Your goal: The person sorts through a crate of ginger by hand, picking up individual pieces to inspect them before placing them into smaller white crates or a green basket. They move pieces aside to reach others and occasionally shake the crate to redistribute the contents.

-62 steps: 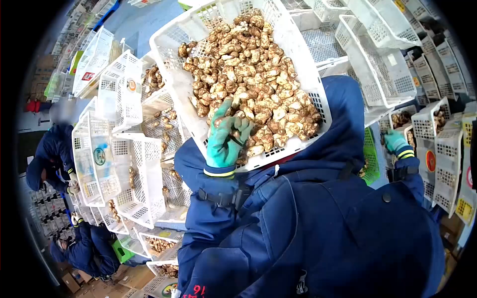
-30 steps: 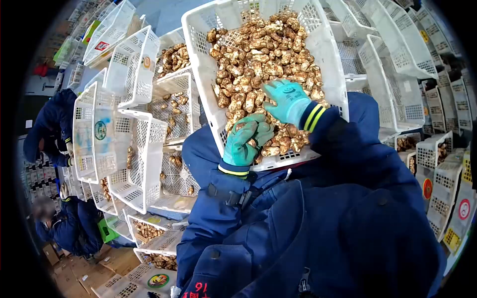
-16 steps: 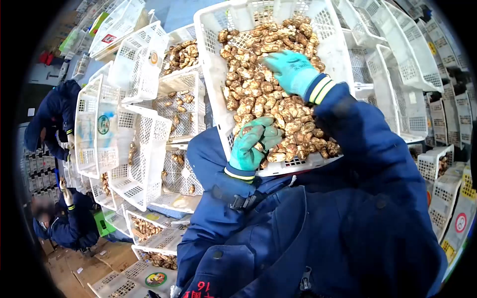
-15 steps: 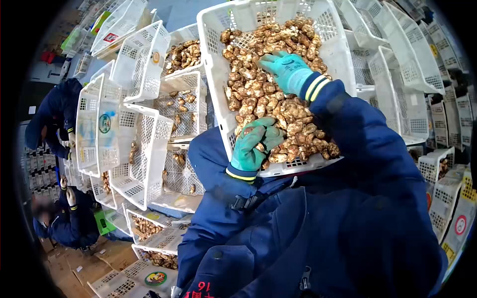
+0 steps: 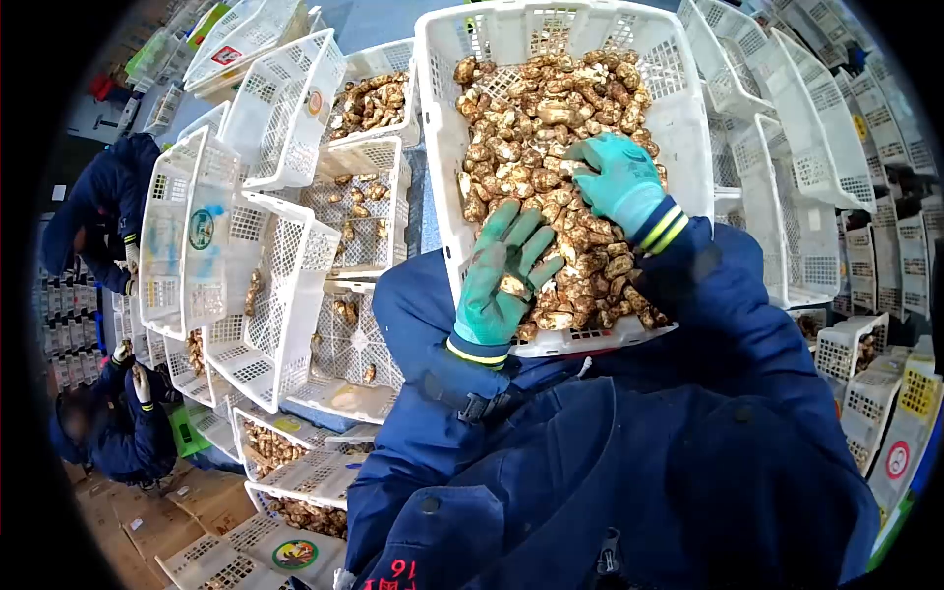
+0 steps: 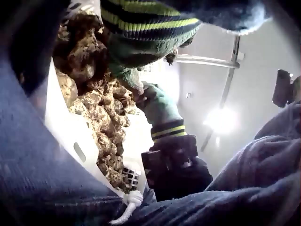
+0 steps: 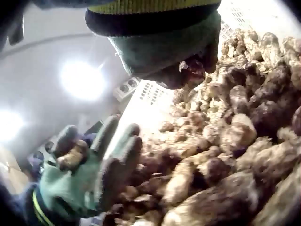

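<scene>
A large white crate (image 5: 447,197) rests on the person's lap, heaped with stubby brown-and-cream mushrooms (image 5: 536,118). My left hand (image 5: 495,280), in a green glove, lies palm up over the near left part of the heap. Several of its fingers are spread, while one curls over a small mushroom (image 7: 73,155) against the palm, as the right wrist view shows. My right hand (image 5: 624,182) reaches across the heap, back upward, fingers bent down. A dark mushroom (image 7: 192,70) shows under those fingers in the right wrist view. In the left wrist view the right hand (image 6: 160,106) appears beyond the left.
White crates (image 5: 359,216) with some mushrooms stand close on the left, and stacked crates (image 5: 787,216) on the right. Two other people (image 5: 108,211) in dark blue work at far left. A white cord knot (image 6: 131,200) hangs by the crate's edge.
My right hand has come from the side crates on the right into the lap crate, then shifted nearer and rightward over the heap. My left fingers have spread from a curled pose.
</scene>
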Available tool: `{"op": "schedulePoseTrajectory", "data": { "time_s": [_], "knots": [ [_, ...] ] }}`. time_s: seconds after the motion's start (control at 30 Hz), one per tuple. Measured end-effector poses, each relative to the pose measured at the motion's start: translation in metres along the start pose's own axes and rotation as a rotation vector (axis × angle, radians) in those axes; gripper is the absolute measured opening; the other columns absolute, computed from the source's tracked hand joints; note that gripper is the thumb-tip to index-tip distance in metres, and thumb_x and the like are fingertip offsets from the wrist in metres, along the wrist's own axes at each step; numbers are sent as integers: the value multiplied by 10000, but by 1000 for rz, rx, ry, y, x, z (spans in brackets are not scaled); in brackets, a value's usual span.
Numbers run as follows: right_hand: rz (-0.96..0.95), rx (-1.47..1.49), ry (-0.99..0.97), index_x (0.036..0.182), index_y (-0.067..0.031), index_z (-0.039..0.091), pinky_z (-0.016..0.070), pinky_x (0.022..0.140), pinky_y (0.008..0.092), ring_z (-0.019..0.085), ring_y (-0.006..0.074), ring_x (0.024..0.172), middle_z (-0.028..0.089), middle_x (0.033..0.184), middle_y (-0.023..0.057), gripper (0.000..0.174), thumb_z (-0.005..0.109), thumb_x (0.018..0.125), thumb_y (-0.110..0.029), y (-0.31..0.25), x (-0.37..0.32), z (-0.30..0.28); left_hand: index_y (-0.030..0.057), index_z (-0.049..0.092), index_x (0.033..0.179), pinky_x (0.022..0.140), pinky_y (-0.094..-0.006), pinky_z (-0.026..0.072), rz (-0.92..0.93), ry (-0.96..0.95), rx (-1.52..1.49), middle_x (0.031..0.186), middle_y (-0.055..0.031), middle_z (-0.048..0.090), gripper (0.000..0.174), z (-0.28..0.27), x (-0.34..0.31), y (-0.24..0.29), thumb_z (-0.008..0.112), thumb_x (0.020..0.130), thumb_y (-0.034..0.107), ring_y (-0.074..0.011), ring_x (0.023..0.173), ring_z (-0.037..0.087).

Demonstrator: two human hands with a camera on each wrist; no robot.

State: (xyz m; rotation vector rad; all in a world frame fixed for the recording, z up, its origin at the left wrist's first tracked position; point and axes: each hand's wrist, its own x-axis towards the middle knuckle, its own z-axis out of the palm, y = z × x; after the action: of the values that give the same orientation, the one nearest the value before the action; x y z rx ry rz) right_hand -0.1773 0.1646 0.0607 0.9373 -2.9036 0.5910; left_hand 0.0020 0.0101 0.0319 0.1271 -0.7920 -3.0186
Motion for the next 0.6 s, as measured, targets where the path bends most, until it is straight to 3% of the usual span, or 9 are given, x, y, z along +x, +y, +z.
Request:
{"op": "schedulePoseTrajectory", "data": {
  "time_s": [0.07,0.13,0.17,0.2,0.33,0.47,0.5,0.53,0.6],
  "knots": [
    [422,644,-434,1045,-72,692,533,792,428,667,298,896,676,993,155,258,643,865,-250,-48,-11,-49,99,279,1523,1077,-578,404,-23,1,-72,1511,-184,363,627,5,1,2,516,988,321,-375,1357,422],
    [-774,59,-130,1154,-72,669,526,839,416,664,301,946,683,1044,178,380,636,888,-341,-30,-14,-31,118,274,1530,1072,-591,403,-70,-4,-164,1521,-172,355,628,12,-1,5,517,987,320,-375,1367,412],
    [-71,442,-387,1253,-85,623,521,883,413,659,331,982,657,1170,183,468,597,908,-400,-28,-10,-25,107,281,1526,1027,-550,462,-90,19,-186,1479,-182,411,629,17,2,5,524,984,312,-356,1316,473],
    [10,305,-265,1312,-110,584,491,962,416,628,344,1076,627,1238,172,499,562,914,-410,-32,-2,-35,96,288,1521,1006,-529,481,-110,14,-162,1442,-183,450,625,13,1,4,525,983,308,-350,1277,506],
    [-151,-273,-4,1398,-148,493,429,1031,442,536,325,1214,548,1348,123,473,516,946,-282,17,59,20,50,471,1394,765,-350,517,-154,32,-10,1133,-105,616,483,-6,-7,3,548,989,302,-210,912,617],
    [-99,-268,-343,1443,-179,433,360,1100,439,435,349,1327,444,1462,115,527,527,940,-303,15,41,33,6,535,1278,752,-344,523,-85,-2,205,1022,-82,613,389,-8,-8,4,546,994,271,-207,860,605],
    [-1,-306,-452,1439,-183,437,373,1081,447,451,363,1299,470,1419,147,529,532,936,-320,-1,33,13,0,546,1255,755,-344,524,-131,17,103,1010,-78,607,372,-7,-8,5,547,994,266,-206,857,602],
    [-114,-348,-143,1408,-190,476,431,997,467,526,368,1175,532,1294,181,505,540,929,-338,1,11,20,1,549,1250,764,-347,525,-133,46,86,1010,-78,603,372,-6,-9,4,555,991,268,-209,863,600],
    [-36,-286,-480,1373,-202,524,472,912,479,570,374,1071,566,1191,198,487,558,918,-371,-3,-7,-9,2,555,1239,783,-352,526,-139,93,54,1010,-77,594,372,-5,-8,3,571,984,272,-214,877,596]
  ]
}}
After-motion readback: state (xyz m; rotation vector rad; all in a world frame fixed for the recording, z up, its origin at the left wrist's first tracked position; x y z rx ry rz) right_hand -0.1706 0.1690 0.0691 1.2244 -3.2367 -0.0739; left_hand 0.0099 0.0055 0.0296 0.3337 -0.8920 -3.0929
